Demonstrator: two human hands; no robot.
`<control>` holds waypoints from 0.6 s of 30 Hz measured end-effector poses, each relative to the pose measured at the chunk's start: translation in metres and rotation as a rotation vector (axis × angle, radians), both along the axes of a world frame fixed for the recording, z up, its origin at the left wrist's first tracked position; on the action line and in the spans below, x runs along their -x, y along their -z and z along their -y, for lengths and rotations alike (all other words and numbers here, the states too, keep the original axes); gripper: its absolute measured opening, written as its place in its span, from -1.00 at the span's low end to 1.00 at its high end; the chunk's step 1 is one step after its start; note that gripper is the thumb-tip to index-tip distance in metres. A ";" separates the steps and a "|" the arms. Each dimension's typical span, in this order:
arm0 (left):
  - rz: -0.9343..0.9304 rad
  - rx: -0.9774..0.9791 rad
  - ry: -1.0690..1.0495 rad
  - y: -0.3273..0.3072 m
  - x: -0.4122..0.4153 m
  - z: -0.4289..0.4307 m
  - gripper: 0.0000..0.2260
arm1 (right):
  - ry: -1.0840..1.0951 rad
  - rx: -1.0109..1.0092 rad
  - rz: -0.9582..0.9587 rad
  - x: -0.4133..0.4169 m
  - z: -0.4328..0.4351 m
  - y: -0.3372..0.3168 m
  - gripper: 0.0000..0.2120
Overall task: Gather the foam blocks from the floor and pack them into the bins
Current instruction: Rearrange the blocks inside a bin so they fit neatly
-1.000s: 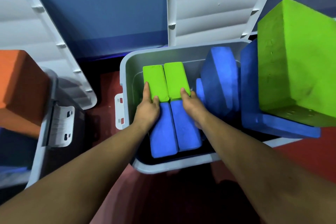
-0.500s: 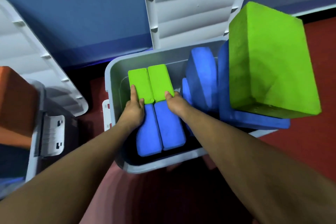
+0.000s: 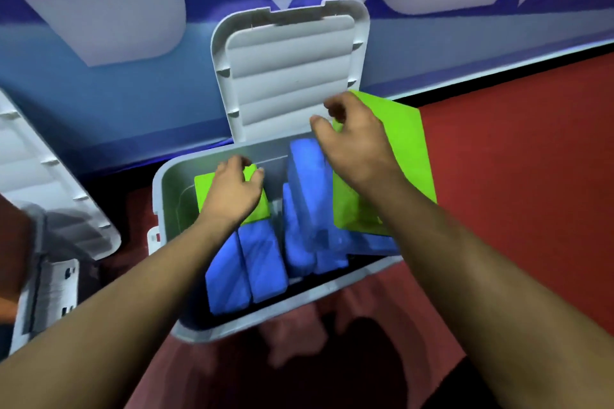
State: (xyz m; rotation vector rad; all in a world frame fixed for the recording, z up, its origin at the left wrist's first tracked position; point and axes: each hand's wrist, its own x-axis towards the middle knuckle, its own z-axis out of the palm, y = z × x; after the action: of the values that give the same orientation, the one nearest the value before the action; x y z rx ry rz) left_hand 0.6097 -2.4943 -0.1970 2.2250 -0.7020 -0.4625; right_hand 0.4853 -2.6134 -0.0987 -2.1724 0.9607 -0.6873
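Observation:
A grey bin (image 3: 158,206) stands on the floor with its lid (image 3: 289,70) swung up against the wall. Two small green blocks (image 3: 203,189) lie flat at the bin's far left, and two small blue blocks (image 3: 246,271) lie in front of them. Round blue blocks (image 3: 305,186) stand on edge in the middle. A large green block (image 3: 410,156) leans over the bin's right side on a blue slab (image 3: 375,244). My left hand (image 3: 232,194) covers the small green blocks, fingers bent over their far edge. My right hand (image 3: 355,146) holds the large green block's upper left corner with curled fingers.
A second grey bin (image 3: 40,279) with its open lid (image 3: 50,176) stands at the left, an orange block (image 3: 11,242) in it. Red floor mat (image 3: 518,183) spreads to the right. A blue and white banner wall (image 3: 133,93) runs close behind the bins.
My right hand left the small green block and rose to the large green block's corner. My left hand slid farther over the small green blocks. The view pulled back and tilted up.

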 end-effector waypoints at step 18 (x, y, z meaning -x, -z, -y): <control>-0.328 0.491 -0.144 -0.045 0.044 -0.006 -0.73 | 0.166 -0.265 0.026 0.032 0.019 0.034 -0.63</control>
State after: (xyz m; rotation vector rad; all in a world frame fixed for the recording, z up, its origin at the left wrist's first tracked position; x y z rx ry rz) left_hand 0.5658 -2.4885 -0.1517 1.6736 -0.4215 -0.5050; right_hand 0.4537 -2.6326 -0.1329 -1.8643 1.1584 -0.6252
